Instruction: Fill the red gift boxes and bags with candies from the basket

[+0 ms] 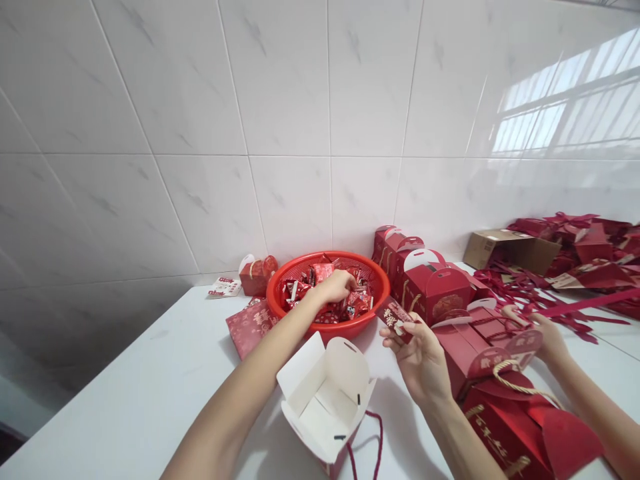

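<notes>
Left hand (337,287) among wrapped pieces (358,305) in a red basket (356,327), right hand (420,350) holding a red packet (394,316), open white-lined box (345,373) near on the surface (145,393), red boxes (436,295) at right, another person's hand (549,341) beside them, far tiled wall (200,100).

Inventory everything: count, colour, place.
Round plastic basket: one, red, near wall.
Small wrapped packets: many, red, in basket.
Open card box: one, white inside, before basket.
Handled gift boxes: several, red, right of basket.
Small card box: one, red, basket's left.
Printed card: count unclear, white, farther left.
Flat patterned rectangle: count unclear, red, basket's left.
Rectangular cardboard box: one, brown, right rear.
Ribbon and card heap: one, red, far right.
Table: one, white, beneath.
Tiled wall: one, white, behind.
Co-worker's hand: one, at right.
Left hand: one, in basket.
Right hand: one, holding red packet.
</notes>
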Tool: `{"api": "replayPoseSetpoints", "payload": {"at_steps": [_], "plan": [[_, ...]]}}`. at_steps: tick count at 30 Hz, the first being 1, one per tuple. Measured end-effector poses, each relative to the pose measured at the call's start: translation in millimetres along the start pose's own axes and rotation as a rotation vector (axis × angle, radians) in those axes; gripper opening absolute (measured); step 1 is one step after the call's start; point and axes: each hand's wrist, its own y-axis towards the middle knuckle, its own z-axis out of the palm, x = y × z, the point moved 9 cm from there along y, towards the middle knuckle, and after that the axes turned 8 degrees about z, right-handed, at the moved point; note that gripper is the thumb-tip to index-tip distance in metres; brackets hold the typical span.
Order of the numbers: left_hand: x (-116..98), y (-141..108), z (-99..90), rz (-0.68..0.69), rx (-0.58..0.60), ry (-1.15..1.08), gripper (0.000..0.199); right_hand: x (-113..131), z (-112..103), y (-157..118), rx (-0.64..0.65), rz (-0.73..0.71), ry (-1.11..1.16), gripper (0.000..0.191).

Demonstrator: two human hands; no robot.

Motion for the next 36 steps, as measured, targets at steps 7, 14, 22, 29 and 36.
{"api": "replayPoseSetpoints", "payload": {"at_steps": [7, 14, 22, 29, 36], "plan": [[1.5, -16.3, -43.1, 0.0, -0.275, -0.015, 0.041, 0.2, 4.6, -3.0, 0.016, 0.002, -0.03, 0.029], [10.9, -29.7, -64.5, -0.011, -0.48, -0.185, 0.039, -3.7, 3.7, -2.0, -0.026, 0.045, -0.028, 0.035], [39.5, -44.1, -63.7, -0.128, -0.51, -0.225, 0.038, -6.3, 10.5, -1.9, 0.043, 0.044, -0.089, 0.026], [43.1, -48.3, -60.6, -0.167, -0.501, -0.199, 0.033, -8.9, 8.7, -0.1, 0.048, 0.047, -0.109, 0.019], [17.0, -52.2, -69.9, -0.101, -0.535, -0.362, 0.019, -10.3, 6.1, 0.9, 0.036, 0.054, -0.079, 0.024]]}}
